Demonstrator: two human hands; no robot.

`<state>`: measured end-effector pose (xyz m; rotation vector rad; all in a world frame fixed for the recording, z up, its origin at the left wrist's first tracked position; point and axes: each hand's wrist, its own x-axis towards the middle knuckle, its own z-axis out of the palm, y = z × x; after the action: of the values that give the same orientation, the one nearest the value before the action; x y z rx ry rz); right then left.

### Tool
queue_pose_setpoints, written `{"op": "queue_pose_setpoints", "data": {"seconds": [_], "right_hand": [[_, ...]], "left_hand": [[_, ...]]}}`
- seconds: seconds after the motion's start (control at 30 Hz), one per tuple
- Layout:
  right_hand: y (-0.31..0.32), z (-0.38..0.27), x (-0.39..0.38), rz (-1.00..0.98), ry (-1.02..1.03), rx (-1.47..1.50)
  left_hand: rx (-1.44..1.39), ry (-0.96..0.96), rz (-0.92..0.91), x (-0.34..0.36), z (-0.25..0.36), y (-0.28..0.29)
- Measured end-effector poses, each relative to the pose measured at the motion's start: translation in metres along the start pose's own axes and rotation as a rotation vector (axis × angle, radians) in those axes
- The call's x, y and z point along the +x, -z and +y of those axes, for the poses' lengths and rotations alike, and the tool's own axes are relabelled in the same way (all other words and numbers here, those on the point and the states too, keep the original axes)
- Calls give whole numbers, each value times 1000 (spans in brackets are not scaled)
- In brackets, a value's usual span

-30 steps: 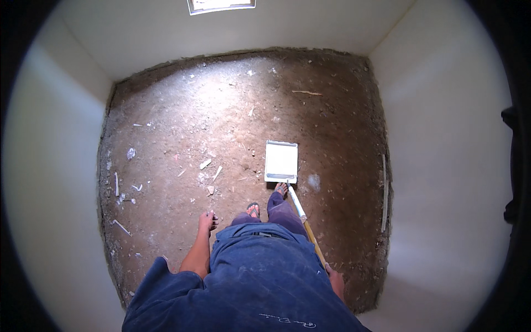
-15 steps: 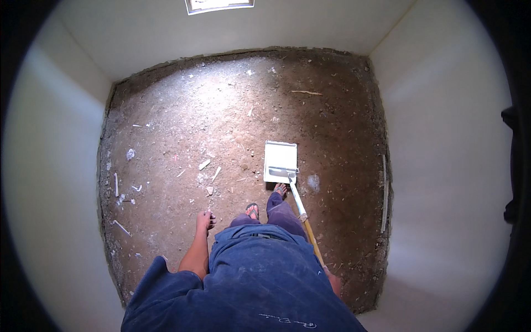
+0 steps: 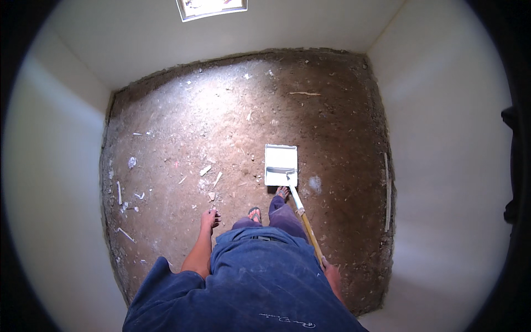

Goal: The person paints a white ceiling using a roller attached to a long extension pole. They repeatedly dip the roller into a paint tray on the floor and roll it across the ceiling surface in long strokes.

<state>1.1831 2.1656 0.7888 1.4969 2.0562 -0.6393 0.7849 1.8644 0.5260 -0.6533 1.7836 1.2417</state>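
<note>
My right hand is closed around the wooden pole of a paint roller, low beside my right hip. The pole slants forward, and its upper part is smeared with white paint. Its roller end rests in the near part of a white paint tray, which lies on the ground just ahead of my right foot. White paint coats the tray. My left hand hangs in front of my left side, its fingers loosely bent and apart, with nothing in it.
Bare dirt floor spreads around me, strewn with paper scraps and wood bits. A thin stick lies far ahead. Pale walls enclose the space, with a bright window in the far one. A long strip lies along the right wall.
The roller end has shifted slightly toward me within the tray, and my right hand has moved up a little into view. My left hand has moved slightly right.
</note>
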Motion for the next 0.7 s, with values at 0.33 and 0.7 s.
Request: {"op": "queue_pose_setpoints", "data": {"seconds": [0.33, 0.7], "right_hand": [[7, 9, -35, 7, 32, -1], [-18, 26, -22, 10, 13, 98]], "left_hand": [[-43, 31, 15, 1, 0, 4], [12, -34, -18, -2, 29, -11]]}}
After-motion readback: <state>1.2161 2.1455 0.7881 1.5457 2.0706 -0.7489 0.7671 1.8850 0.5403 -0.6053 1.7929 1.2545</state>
